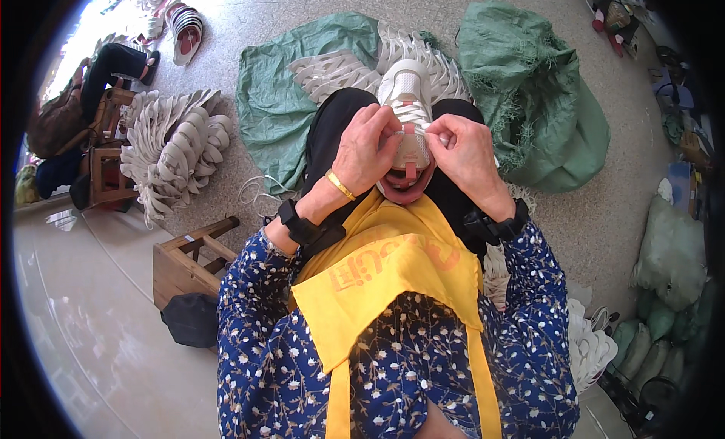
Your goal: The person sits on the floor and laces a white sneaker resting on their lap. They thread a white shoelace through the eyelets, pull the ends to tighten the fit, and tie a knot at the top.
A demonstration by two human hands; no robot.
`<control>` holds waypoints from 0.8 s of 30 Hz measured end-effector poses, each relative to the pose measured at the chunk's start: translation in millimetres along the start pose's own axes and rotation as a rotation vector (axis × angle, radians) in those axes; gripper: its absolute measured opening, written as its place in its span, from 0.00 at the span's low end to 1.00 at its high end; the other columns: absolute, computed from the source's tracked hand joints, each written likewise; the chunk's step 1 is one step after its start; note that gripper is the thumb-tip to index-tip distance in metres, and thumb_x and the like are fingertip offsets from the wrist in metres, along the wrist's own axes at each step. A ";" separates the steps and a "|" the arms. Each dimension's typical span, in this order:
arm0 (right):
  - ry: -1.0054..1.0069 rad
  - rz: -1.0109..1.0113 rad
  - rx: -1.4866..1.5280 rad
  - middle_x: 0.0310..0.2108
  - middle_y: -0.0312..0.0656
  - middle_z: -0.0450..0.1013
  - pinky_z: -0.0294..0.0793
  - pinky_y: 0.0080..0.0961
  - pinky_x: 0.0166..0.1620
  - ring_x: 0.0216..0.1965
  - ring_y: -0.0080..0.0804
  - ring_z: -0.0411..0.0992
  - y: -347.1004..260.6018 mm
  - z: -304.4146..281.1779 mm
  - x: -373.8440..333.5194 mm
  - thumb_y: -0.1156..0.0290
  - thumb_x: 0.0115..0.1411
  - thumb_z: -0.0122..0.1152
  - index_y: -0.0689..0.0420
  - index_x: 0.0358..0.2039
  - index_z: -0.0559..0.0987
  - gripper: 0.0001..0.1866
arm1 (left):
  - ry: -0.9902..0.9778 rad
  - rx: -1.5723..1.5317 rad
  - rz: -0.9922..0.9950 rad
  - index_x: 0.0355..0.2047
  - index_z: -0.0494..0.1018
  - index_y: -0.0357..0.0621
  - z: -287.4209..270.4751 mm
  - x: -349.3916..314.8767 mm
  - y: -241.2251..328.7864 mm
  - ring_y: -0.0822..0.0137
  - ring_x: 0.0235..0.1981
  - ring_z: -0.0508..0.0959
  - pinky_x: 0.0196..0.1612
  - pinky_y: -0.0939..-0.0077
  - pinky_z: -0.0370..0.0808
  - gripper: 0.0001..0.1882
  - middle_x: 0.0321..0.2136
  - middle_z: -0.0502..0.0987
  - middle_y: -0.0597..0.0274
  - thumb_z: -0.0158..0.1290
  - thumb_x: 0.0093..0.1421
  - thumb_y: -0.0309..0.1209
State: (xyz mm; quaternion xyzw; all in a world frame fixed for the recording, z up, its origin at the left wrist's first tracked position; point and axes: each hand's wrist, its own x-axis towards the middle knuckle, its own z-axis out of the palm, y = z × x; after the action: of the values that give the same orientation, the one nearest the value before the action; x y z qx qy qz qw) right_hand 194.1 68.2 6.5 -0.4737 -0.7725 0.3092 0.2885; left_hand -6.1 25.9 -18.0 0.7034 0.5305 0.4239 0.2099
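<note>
A white lace-up sneaker [406, 82] stands between my knees, toe pointing away from me. Its pink-lined opening faces me, and a pink tab [411, 170] sits on the tongue. White shoelace [412, 114] crosses the upper part of the shoe. On the left of the tongue, my left hand [368, 146] is closed in a pinch at the lace. My right hand [462, 156] pinches the lace on the opposite side, fingers curled. The lace ends inside my fingers are mostly hidden. A yellow apron [385, 288] covers my lap just below the shoe.
Green woven sacking [273, 91] lies ahead, with rows of pale shoe parts [336, 75] on it. A bulging green sack [529, 99] stands to its right. At left are a heap of pale shoe pieces [177, 148], a wooden stool [185, 269] and another seated person [113, 76].
</note>
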 end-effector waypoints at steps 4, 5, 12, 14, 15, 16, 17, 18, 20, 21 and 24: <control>-0.034 -0.026 -0.025 0.23 0.49 0.76 0.74 0.38 0.31 0.26 0.49 0.78 -1.5 -1.2 4.3 0.75 0.54 0.63 0.61 0.28 0.81 0.04 | -0.002 -0.001 -0.011 0.31 0.71 0.38 2.5 -1.2 -2.5 0.63 0.25 0.74 0.29 0.71 0.72 0.07 0.27 0.70 0.59 0.59 0.55 0.19; -0.046 -0.027 -0.025 0.23 0.50 0.77 0.75 0.38 0.31 0.27 0.49 0.78 -1.6 -1.4 5.9 0.75 0.54 0.63 0.61 0.28 0.81 0.03 | -0.002 -0.003 -0.015 0.31 0.71 0.38 3.0 -1.6 -3.3 0.63 0.25 0.75 0.29 0.71 0.72 0.07 0.27 0.70 0.59 0.59 0.55 0.19; -0.128 0.183 0.134 0.24 0.46 0.80 0.76 0.29 0.31 0.23 0.32 0.78 10.8 8.5 10.7 0.72 0.55 0.67 0.62 0.31 0.84 0.07 | 0.020 -0.015 -0.046 0.32 0.71 0.37 2.6 -0.6 0.9 0.63 0.25 0.75 0.29 0.72 0.72 0.07 0.27 0.70 0.59 0.59 0.56 0.19; -0.112 0.212 0.284 0.24 0.42 0.81 0.75 0.24 0.31 0.23 0.24 0.76 26.9 18.7 8.3 0.71 0.56 0.69 0.63 0.31 0.84 0.08 | 0.047 0.016 -0.019 0.32 0.72 0.37 3.8 -0.1 -0.9 0.62 0.25 0.75 0.29 0.71 0.72 0.06 0.27 0.71 0.58 0.58 0.56 0.19; -0.103 0.227 0.359 0.24 0.40 0.81 0.75 0.22 0.31 0.23 0.20 0.75 29.9 21.6 7.5 0.70 0.57 0.70 0.63 0.31 0.84 0.08 | 0.060 0.032 -0.005 0.31 0.72 0.37 4.8 0.2 -2.2 0.62 0.25 0.75 0.29 0.71 0.72 0.06 0.27 0.71 0.58 0.58 0.56 0.19; -0.110 0.255 0.426 0.24 0.39 0.81 0.74 0.21 0.30 0.24 0.18 0.75 32.6 23.2 6.6 0.71 0.57 0.70 0.64 0.31 0.84 0.08 | 0.060 0.045 0.002 0.31 0.72 0.37 5.4 0.2 -3.0 0.62 0.25 0.75 0.29 0.71 0.72 0.06 0.27 0.71 0.58 0.59 0.56 0.19; -0.117 0.282 0.493 0.24 0.37 0.80 0.74 0.19 0.30 0.24 0.17 0.74 34.7 24.7 5.9 0.72 0.57 0.70 0.64 0.31 0.84 0.08 | 0.060 0.058 0.009 0.31 0.72 0.38 5.8 0.2 -3.6 0.61 0.26 0.75 0.29 0.71 0.72 0.06 0.27 0.71 0.58 0.59 0.56 0.19; -0.124 0.309 0.561 0.24 0.36 0.80 0.73 0.18 0.30 0.25 0.15 0.74 34.6 25.4 5.9 0.73 0.58 0.69 0.65 0.31 0.84 0.07 | 0.061 0.072 0.016 0.31 0.73 0.38 5.9 0.2 -4.2 0.61 0.26 0.75 0.29 0.71 0.72 0.05 0.27 0.72 0.57 0.59 0.56 0.19; -0.132 0.306 0.537 0.24 0.35 0.80 0.72 0.17 0.29 0.25 0.13 0.73 33.0 25.6 6.7 0.74 0.58 0.69 0.65 0.31 0.84 0.06 | 0.044 0.067 -0.019 0.31 0.73 0.38 8.6 0.7 -4.8 0.62 0.25 0.76 0.29 0.71 0.73 0.05 0.27 0.72 0.58 0.59 0.56 0.20; -0.135 0.305 0.524 0.24 0.34 0.79 0.72 0.16 0.29 0.25 0.13 0.72 32.3 25.6 7.3 0.74 0.58 0.69 0.65 0.31 0.84 0.06 | 0.036 0.063 -0.036 0.31 0.74 0.38 9.8 1.1 -5.3 0.62 0.25 0.76 0.29 0.72 0.73 0.05 0.26 0.72 0.58 0.60 0.56 0.20; -0.124 0.296 0.545 0.23 0.35 0.79 0.71 0.17 0.27 0.23 0.13 0.72 30.9 28.2 8.3 0.73 0.59 0.69 0.65 0.31 0.84 0.07 | 0.010 -0.016 -0.097 0.31 0.74 0.38 9.6 0.6 -8.1 0.65 0.24 0.76 0.29 0.72 0.73 0.05 0.26 0.72 0.59 0.60 0.55 0.20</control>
State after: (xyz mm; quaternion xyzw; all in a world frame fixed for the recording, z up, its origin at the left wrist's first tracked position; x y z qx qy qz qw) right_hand 187.1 81.1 -33.5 -0.4663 -0.6001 0.5718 0.3089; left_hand -2.8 30.8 -29.1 0.6732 0.5616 0.4209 0.2330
